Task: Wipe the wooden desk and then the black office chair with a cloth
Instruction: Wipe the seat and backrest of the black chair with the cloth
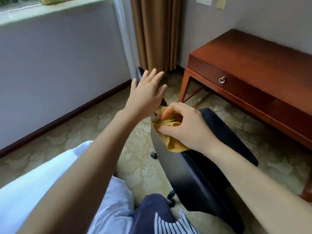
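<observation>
The black office chair (190, 179) stands in front of me, seen from behind and above, its backrest top running from the middle toward the lower right. My right hand (185, 125) grips a bunched yellow cloth (170, 142) and holds it against the top edge of the backrest. My left hand (146, 93) is spread with straight fingers over the chair's far armrest (140, 73), and whether it touches is unclear. The wooden desk (263, 68) with a ring-pull drawer stands to the right.
A grey wall with a dark skirting board runs along the left under a window sill. Brown curtains (155, 31) hang in the corner. Patterned beige carpet (94, 130) covers the floor. The chair's castors (154, 155) show beneath it. My white and striped clothing fills the lower left.
</observation>
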The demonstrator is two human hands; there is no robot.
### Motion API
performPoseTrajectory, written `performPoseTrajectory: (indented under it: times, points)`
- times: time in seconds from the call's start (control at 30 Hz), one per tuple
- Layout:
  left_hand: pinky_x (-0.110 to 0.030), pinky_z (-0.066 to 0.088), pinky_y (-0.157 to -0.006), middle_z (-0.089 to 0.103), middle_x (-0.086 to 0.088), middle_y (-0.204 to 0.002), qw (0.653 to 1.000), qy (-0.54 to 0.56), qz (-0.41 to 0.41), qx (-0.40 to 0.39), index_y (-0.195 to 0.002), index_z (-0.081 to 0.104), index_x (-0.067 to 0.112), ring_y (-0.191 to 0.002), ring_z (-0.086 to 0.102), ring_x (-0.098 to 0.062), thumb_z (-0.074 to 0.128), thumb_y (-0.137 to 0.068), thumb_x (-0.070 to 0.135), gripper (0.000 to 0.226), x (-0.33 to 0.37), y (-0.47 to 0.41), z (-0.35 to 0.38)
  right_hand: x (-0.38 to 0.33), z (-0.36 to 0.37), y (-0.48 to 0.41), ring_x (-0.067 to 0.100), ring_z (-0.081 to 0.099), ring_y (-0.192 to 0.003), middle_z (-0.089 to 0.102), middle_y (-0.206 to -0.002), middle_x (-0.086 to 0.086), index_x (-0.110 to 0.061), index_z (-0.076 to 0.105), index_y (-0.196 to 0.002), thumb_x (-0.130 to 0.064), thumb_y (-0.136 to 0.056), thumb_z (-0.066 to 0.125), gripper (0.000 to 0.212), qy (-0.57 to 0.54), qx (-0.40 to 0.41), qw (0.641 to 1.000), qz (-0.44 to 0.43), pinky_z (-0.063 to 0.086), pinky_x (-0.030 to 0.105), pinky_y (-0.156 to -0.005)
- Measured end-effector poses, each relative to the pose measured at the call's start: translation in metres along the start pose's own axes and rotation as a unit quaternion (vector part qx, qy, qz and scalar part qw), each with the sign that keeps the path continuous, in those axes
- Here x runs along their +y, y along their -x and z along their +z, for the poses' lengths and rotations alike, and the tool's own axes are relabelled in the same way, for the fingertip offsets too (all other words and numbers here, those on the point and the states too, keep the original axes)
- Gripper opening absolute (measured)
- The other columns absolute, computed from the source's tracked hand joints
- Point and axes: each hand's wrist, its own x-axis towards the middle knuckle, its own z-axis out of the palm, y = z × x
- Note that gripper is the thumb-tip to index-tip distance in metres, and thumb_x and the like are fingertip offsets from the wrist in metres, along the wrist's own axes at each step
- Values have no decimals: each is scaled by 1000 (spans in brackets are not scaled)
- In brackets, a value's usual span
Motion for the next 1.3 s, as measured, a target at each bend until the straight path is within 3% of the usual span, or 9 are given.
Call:
performPoseTrajectory:
  times: [0.13, 0.33, 0.47, 0.6, 0.73, 0.87, 1.17, 1.3]
  points:
    - [-46, -3, -115, 13, 1, -158, 999, 38, -23, -9, -149, 23, 26, -146, 2, -19, 29, -102, 37, 48, 35, 48, 7, 12, -24, 58, 3, 57, -85, 61, -89, -9, -24, 61, -83, -28, -73, 77, 19, -14, -44, 999, -12, 50, 20, -73]
    - [-52, -10, -113, 3, 4, -160, 994, -39, -100, -22, -148, 23, 31, -145, -15, -22, 20, -102, 42, 48, 79, 101, 39, 39, -57, 150, 3, 58, -91, 62, -94, -12, -24, 62, -88, -30, -73, 77, 22, -21, -87, 996, -18, 52, 26, -81]
    - [-51, -11, -112, 2, 5, -160, 990, -41, -132, -2, -148, 24, 33, -145, -16, -19, 19, -103, 39, 46, 91, 108, 42, 64, -70, 206, -1, 57, -92, 60, -90, -15, -23, 62, -85, -23, -73, 77, 19, -26, -75, 996, -34, 48, 17, -80]
    - [-52, -9, -113, -1, 4, -160, 987, -71, -142, -16, -150, 15, 33, -144, -17, -20, 18, -102, 38, 48, 97, 109, 42, 87, -68, 237, -1, 60, -96, 66, -93, -14, -20, 65, -80, -9, -72, 79, 20, -112, -15, 993, -17, 46, 10, -81]
    - [-48, -8, -114, -3, 4, -160, 988, -59, -144, -8, -151, 8, 30, -145, -16, -19, 14, -102, 39, 50, 100, 113, 43, 87, -56, 239, -2, 58, -107, 67, -102, -15, -17, 66, -80, -7, -71, 80, 19, -168, 48, 984, -28, 46, 17, -91]
    - [-44, -8, -115, -2, 5, -160, 990, -31, -137, 14, -151, 3, 28, -145, -13, -16, 11, -102, 41, 51, 104, 118, 45, 76, -49, 228, -2, 56, -111, 66, -107, -11, -12, 66, -75, -10, -73, 78, 13, -155, 81, 982, -74, 43, 16, -96]
    - [-44, -15, -115, 1, 11, -159, 991, 37, -118, 43, -151, -2, 27, -145, -10, -7, 5, -101, 40, 52, 100, 122, 51, 41, -37, 149, 7, 59, -105, 66, -110, 1, -8, 68, -74, -3, -73, 76, 10, -50, 48, 986, -150, 41, 11, -94]
    - [-41, -14, -116, 12, 9, -158, 972, 206, -100, 50, -151, 3, 27, -143, 4, -2, 5, -102, 33, 49, 91, 119, 40, 31, -33, 108, 3, 52, -98, 59, -105, -3, -11, 69, -74, -4, -69, 79, 13, -56, 30, 991, -120, 36, 3, -85]
